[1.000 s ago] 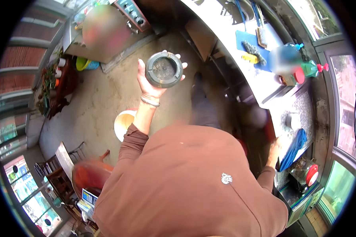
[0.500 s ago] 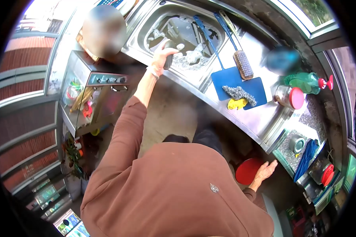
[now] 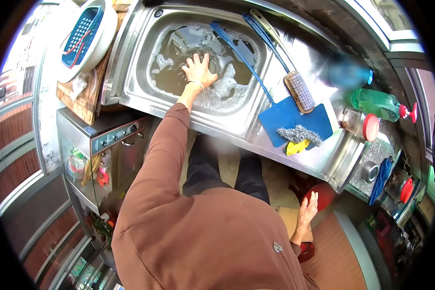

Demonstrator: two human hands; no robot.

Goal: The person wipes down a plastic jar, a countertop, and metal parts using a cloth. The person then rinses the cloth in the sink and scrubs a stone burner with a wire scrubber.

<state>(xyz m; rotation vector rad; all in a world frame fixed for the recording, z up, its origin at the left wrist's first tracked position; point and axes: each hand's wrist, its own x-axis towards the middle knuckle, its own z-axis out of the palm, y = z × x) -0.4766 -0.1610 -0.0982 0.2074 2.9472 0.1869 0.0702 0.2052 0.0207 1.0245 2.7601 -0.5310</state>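
My left hand (image 3: 198, 73) is open with fingers spread, above the soapy water in the metal sink (image 3: 130, 94). Ripples show in the murky water (image 3: 166, 84) just beyond its fingertips; what lies under the surface is hidden. A blue spatula (image 3: 244, 60) rests across the sink's right rim. Away from the counter, my right hand (image 3: 307, 211) hangs low at my right side, empty with its fingers extended. Near it is a round red seat or lid (image 3: 321, 195), whose kind I cannot make out.
On the drainboard lie a blue flat board or blade (image 3: 282, 116), a scrub brush (image 3: 299, 92), steel wool (image 3: 299, 134) and a yellow cloth (image 3: 297, 147). A red-lidded jar (image 3: 356, 122) and green bottle (image 3: 376, 104) stand rightward. At left are a white basin (image 3: 108, 34) and glass-fronted cabinet (image 3: 94, 157).
My left hand has let go of a dark object and moved from the sink's front edge over the water, which now ripples. The view has shifted, and my right hand has turned fingers upward.
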